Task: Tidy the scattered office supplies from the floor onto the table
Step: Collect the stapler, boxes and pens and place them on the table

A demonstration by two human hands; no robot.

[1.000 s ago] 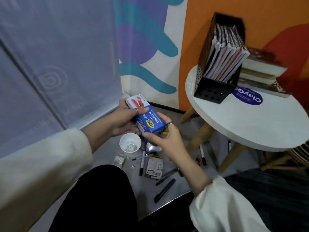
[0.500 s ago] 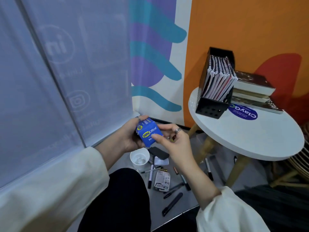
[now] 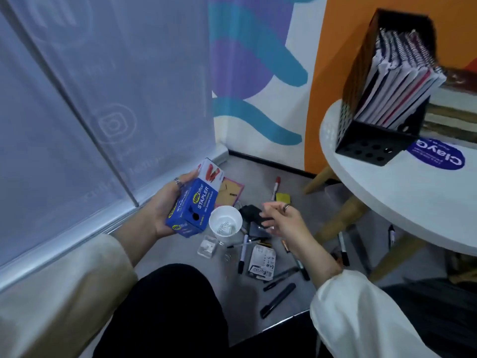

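On the grey floor (image 3: 258, 166), between a frosted glass panel (image 3: 103, 99) and a round white surface (image 3: 387, 192), scattered supplies are observed. A blue stapler box (image 3: 192, 206) is held above the floor in the left hand (image 3: 165, 210), the grip being closed around its far side and base. The right hand (image 3: 281, 219) is held over the clutter with its grip loose and nothing enclosed; a black stapler (image 3: 251, 213) is seen just beyond its fingertips, though contact cannot be told. A white cup (image 3: 225, 223) containing paper clips is noted beside the box, with a small clear container (image 3: 207, 246) near it. A pink-framed board (image 3: 229, 191), a red-capped marker (image 3: 276, 186) and a yellow pad (image 3: 282, 197) are found farther back. Black pens (image 3: 277, 301) and a small printed packet (image 3: 262, 262) lie nearer the dark-clad knee (image 3: 167, 306). On the surface, a black perforated file holder (image 3: 353, 99) filled with spiral notebooks (image 3: 397, 81) is recorded, with a purple sticker (image 3: 436, 156) beside it.
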